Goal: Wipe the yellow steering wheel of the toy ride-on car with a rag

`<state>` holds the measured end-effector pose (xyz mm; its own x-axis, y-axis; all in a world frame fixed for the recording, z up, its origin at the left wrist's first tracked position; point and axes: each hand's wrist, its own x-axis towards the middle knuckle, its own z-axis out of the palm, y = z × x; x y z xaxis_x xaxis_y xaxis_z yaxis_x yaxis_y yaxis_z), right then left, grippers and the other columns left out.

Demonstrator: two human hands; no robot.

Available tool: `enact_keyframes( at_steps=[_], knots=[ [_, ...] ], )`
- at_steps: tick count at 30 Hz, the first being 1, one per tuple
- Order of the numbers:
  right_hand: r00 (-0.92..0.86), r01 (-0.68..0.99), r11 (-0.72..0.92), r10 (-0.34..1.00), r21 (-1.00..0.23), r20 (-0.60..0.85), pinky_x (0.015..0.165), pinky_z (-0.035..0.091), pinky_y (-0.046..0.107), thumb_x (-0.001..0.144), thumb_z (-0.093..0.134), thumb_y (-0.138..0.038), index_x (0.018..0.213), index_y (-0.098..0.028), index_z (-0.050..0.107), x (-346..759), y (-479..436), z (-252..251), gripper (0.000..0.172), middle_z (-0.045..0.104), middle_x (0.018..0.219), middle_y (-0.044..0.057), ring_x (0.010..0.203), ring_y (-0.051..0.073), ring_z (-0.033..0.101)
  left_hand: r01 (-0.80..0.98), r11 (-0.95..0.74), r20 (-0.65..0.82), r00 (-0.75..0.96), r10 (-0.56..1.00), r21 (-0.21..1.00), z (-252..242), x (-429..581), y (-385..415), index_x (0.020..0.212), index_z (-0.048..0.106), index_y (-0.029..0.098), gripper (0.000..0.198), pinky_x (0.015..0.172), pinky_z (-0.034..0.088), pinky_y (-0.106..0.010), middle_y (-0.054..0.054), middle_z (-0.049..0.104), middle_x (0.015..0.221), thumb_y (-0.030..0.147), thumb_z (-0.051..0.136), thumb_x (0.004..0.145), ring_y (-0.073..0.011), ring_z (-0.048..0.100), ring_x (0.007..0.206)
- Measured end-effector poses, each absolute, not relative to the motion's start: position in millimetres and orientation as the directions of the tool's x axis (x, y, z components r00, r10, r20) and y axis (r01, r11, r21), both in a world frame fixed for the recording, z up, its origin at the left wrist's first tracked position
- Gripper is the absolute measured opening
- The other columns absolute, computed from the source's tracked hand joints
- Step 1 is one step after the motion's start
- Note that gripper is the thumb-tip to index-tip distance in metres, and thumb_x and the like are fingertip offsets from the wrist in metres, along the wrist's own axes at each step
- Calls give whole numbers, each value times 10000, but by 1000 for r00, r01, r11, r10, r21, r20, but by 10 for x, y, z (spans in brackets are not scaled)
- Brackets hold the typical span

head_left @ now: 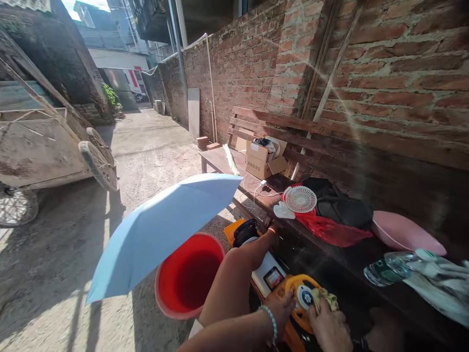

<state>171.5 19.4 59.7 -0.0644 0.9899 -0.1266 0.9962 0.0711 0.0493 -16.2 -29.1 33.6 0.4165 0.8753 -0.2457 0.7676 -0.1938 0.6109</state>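
Observation:
An orange toy steering wheel (301,279) with a white and dark hub sits on an orange-and-white ride-on toy (266,274), which has a small display panel. My left hand (280,310), wearing a beaded bracelet, grips the near left side of the wheel. In my right hand (331,330) is a crumpled yellowish cloth (329,299), pressed against the wheel's right side by the hub. Part of the toy is hidden under my bare leg (234,278). Some of my right fingers are covered by the cloth.
A red bucket (160,286) stands left of my leg, partly under a light blue umbrella (164,220). On the wooden bench (216,157) are a cardboard box (256,161), a white fan (301,199), a red bag (331,231), a pink basin (406,230) and a plastic bottle (388,270). A cart (47,146) stands left.

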Motion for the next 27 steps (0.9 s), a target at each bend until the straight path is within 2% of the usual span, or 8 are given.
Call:
enact_keyframes(
  at_steps=[3,6,8,11,14,18,23,27],
  knots=[
    [-24,997,35,986,64,-166,773,571,410,1024,439,-398,1340,-162,672,1475,-65,877,459,725,1010,206,860,308,751,843,-91,-434,362,825,530,507,-176,-308,1703,269,172,1245,1102,475,-715,-184,117,1787,408,880,644,-581,433,1443],
    [-25,999,35,975,38,-223,840,556,386,1011,500,-362,1408,-153,633,1258,-241,1045,468,688,1177,222,1005,313,734,893,-114,-474,336,814,436,617,-179,-321,1722,185,214,1213,1086,526,-643,-133,27,1801,223,795,674,-517,463,1441],
    [-49,999,47,964,-12,-263,869,545,380,985,553,-343,1404,-180,637,1148,-355,1065,457,662,1256,213,1055,316,713,905,-149,-474,342,811,398,653,-189,-342,1716,216,219,1144,1096,535,-601,-109,2,1805,168,734,697,-478,470,1447],
    [-87,994,63,956,-94,-280,918,525,376,965,579,-316,1372,-180,655,1072,-508,1037,436,625,1313,208,1110,313,681,913,-205,-472,362,804,352,680,-215,-375,1691,299,198,1053,1117,528,-577,-91,-12,1810,131,688,715,-447,478,1449],
    [-113,981,60,950,-186,-290,944,506,351,953,579,-307,1368,-210,669,1154,-583,1057,436,607,1333,172,1141,287,658,917,-220,-462,362,810,332,695,-227,-384,1679,325,181,999,1063,555,-574,-122,25,1808,142,673,744,-452,503,1421],
    [-117,954,24,948,-297,-297,964,485,305,939,569,-308,1384,-299,690,1444,-517,1195,461,643,1270,97,1148,239,640,927,-225,-466,349,813,301,701,-208,-362,1707,235,201,1030,1052,556,-513,-139,58,1806,142,659,770,-422,532,1398],
    [23,952,-64,990,-298,-139,1035,457,303,974,502,-327,1510,-285,605,1727,-140,1295,548,604,1394,110,1228,232,598,934,-212,-481,333,811,289,712,-179,-349,1731,105,219,1057,1086,541,-498,-66,3,1813,107,569,788,-405,498,1436],
    [151,946,-225,942,-231,-299,985,480,337,983,494,-378,1537,-266,577,1710,140,1226,571,615,1398,138,1200,258,635,936,-199,-493,324,807,290,758,-172,-350,1729,129,237,1022,1065,550,-509,-40,-18,1812,96,547,807,-413,512,1417]
  ],
)
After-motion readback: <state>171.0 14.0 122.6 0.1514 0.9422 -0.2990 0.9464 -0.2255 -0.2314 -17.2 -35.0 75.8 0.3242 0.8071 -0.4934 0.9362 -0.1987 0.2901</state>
